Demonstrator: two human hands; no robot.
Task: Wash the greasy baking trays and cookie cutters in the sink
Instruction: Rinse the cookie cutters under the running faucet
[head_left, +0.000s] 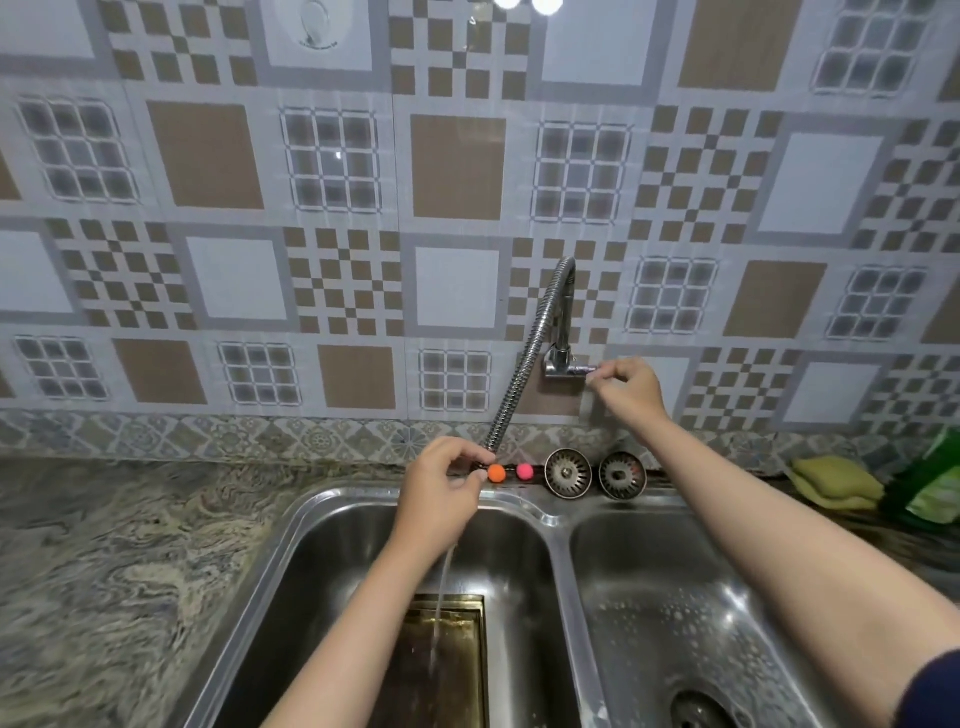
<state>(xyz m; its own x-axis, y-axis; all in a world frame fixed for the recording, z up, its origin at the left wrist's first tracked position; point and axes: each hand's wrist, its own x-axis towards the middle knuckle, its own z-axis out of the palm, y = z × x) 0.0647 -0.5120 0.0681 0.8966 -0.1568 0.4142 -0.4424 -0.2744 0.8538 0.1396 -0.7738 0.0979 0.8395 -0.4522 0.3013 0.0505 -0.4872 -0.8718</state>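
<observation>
The left hand grips the flexible faucet hose end, water falling onto the baking tray below it, while the right hand pinches the tap handle.

No lettering is showing clearly enough to read. The white hook plate high on the wall is carrying a faint line of print, too blurred to make out, and the green packet is showing no legible label.
</observation>
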